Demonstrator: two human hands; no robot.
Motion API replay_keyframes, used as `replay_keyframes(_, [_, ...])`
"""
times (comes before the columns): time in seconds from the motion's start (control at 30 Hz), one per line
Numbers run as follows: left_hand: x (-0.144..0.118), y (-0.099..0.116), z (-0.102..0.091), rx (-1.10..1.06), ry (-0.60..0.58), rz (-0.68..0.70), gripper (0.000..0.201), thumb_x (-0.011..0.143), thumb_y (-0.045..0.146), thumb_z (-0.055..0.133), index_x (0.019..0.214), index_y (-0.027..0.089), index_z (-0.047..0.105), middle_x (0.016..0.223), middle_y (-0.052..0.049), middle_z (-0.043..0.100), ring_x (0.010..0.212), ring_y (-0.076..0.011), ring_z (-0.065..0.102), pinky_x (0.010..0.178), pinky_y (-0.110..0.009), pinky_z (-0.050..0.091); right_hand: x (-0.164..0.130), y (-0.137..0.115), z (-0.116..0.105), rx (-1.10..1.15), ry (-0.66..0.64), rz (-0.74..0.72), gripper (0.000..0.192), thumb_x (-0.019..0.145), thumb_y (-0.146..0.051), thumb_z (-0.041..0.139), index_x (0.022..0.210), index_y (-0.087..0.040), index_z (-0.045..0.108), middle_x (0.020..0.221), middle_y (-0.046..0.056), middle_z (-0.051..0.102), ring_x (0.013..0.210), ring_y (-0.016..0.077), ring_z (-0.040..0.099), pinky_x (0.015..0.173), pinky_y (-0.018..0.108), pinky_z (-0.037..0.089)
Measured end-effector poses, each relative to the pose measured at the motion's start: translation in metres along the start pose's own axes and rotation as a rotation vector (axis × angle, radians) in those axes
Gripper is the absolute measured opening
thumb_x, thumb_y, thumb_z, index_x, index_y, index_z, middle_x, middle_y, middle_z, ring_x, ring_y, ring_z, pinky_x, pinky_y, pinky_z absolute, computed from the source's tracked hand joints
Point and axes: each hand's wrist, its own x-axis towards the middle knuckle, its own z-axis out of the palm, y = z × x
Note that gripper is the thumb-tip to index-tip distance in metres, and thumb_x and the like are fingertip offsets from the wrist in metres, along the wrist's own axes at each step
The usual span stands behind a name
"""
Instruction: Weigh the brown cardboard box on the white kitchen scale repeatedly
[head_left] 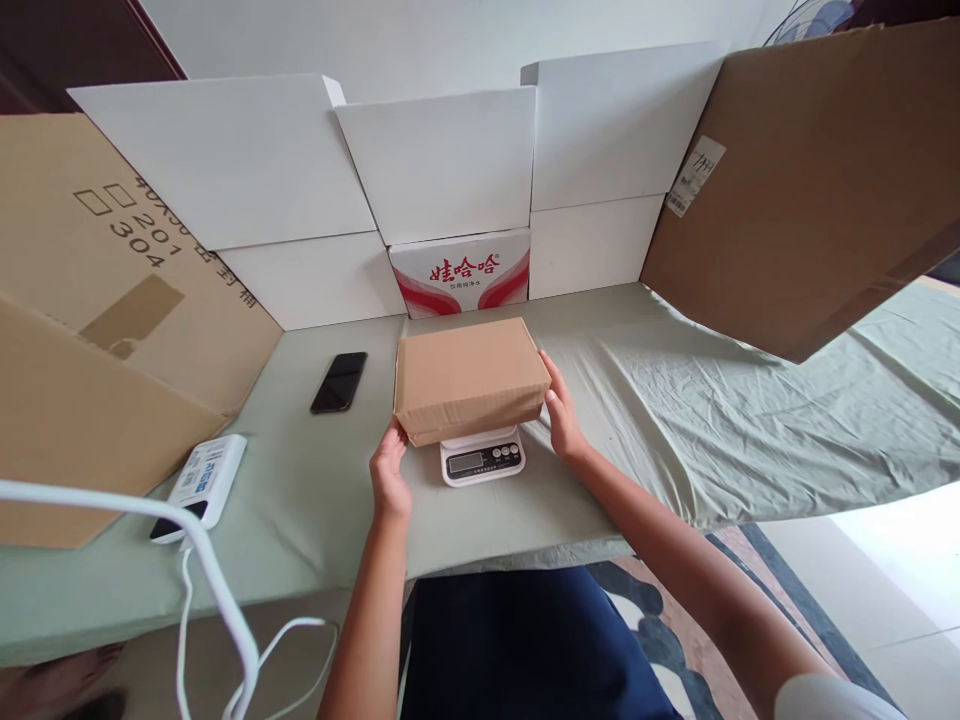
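Note:
A closed brown cardboard box (pixel 472 370) is over a white digital kitchen scale (pixel 484 460), hiding the scale's platform. I cannot tell whether its weight rests on the scale or on my hands. My left hand (pixel 390 470) grips the box at its lower left corner, fingers partly hidden beneath it. On the opposite side, my right hand (pixel 560 405) holds the right end, with the thumb on the near edge. The scale's small display and round buttons face me below the box, and no reading can be made out.
Left of the box lies a black phone (pixel 340 382). A white power bank (pixel 210 480) with a cable sits near a leaning cardboard sheet (pixel 67 400). White boxes (pixel 442 160) line the back, and a large brown cardboard panel (pixel 795 190) stands right. A green cloth (pixel 315 500) covers the table.

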Motion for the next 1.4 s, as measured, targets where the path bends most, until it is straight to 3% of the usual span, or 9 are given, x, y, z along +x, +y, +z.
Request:
replay_keyframes(0.2, [0.010,0.010,0.006,-0.012,-0.011,-0.005,0.057,0.085,0.053,0.049,0.125,0.020,0.074,0.136,-0.015,0.069,0.135,-0.0320,0.059,0.114,-0.047,0.044,0.010,-0.008,0.001,0.008,0.015,-0.015,0.067,0.097,-0.069,0.039,0.156,-0.036,0.037,0.165,0.002,0.039,0.156,0.0311,0.031,0.128,0.054,0.029])
replay_keyframes(0.37, [0.071,0.029,0.029,-0.074,-0.117,0.069,0.055,0.087,0.057,0.050,0.126,0.023,0.070,0.137,-0.014,0.068,0.133,-0.0295,0.060,0.116,-0.046,0.039,0.064,-0.012,0.011,0.013,0.029,-0.141,0.066,0.099,-0.066,0.037,0.156,-0.034,0.036,0.166,0.001,0.038,0.156,0.0284,0.031,0.130,0.049,0.025])
replay_keyframes(0.43, [0.101,0.025,0.040,-0.088,-0.172,0.051,0.052,0.087,0.058,0.051,0.122,0.025,0.070,0.137,-0.013,0.067,0.135,-0.0280,0.059,0.117,-0.045,0.037,0.089,-0.002,0.020,0.035,0.036,-0.170,0.071,0.097,-0.070,0.038,0.155,-0.030,0.037,0.166,0.003,0.038,0.156,0.0288,0.030,0.130,0.048,0.023])
replay_keyframes(0.57, [0.138,-0.004,0.055,-0.091,-0.129,-0.083,0.044,0.090,0.055,0.047,0.115,0.026,0.068,0.138,-0.012,0.066,0.135,-0.0242,0.058,0.118,-0.044,0.034,0.117,0.033,0.038,0.082,0.053,-0.101,0.081,0.091,-0.078,0.041,0.153,-0.026,0.039,0.166,0.006,0.037,0.156,0.0292,0.030,0.131,0.048,0.021])
replay_keyframes(0.7, [0.144,-0.029,0.057,-0.069,-0.131,-0.127,0.042,0.090,0.050,0.044,0.115,0.026,0.067,0.138,-0.013,0.066,0.135,-0.0245,0.058,0.119,-0.045,0.034,0.118,0.061,0.048,0.094,0.065,-0.020,0.079,0.090,-0.076,0.045,0.151,-0.026,0.040,0.160,0.009,0.045,0.151,0.0291,0.037,0.129,0.048,0.025])
replay_keyframes(0.83, [0.147,-0.028,0.051,-0.071,-0.141,-0.118,0.054,0.089,0.045,0.039,0.132,0.024,0.063,0.149,-0.015,0.058,0.142,-0.0256,0.052,0.121,-0.045,0.031,0.120,0.077,0.045,0.131,0.108,0.075,0.070,0.092,-0.070,0.044,0.150,-0.030,0.041,0.148,0.007,0.054,0.140,0.0270,0.048,0.123,0.050,0.033])
replay_keyframes(0.97, [0.157,-0.006,0.025,-0.125,-0.009,-0.045,0.068,0.089,0.045,0.034,0.152,0.025,0.048,0.163,-0.009,0.044,0.152,-0.0204,0.038,0.122,-0.037,0.029,0.134,0.087,0.019,0.229,0.366,0.280,0.063,0.093,-0.063,0.042,0.151,-0.041,0.034,0.149,0.003,0.048,0.136,0.0234,0.051,0.118,0.052,0.038])
replay_keyframes(1.13, [0.165,0.013,-0.002,-0.157,0.092,-0.003,0.074,0.090,0.042,0.028,0.160,0.022,0.034,0.164,-0.010,0.041,0.152,-0.0182,0.037,0.122,-0.035,0.030,0.142,0.091,-0.023,0.308,0.625,0.391,0.059,0.094,-0.060,0.039,0.150,-0.041,0.036,0.148,0.005,0.046,0.130,0.0211,0.057,0.111,0.049,0.046])
replay_keyframes(1.4, [0.160,0.011,0.011,-0.137,0.083,-0.031,0.074,0.090,0.041,0.024,0.160,0.019,0.034,0.163,-0.012,0.043,0.151,-0.0189,0.039,0.121,-0.034,0.032,0.139,0.094,-0.019,0.278,0.601,0.374,0.059,0.090,-0.059,0.043,0.146,-0.039,0.043,0.143,0.005,0.050,0.128,0.0196,0.058,0.113,0.046,0.045])
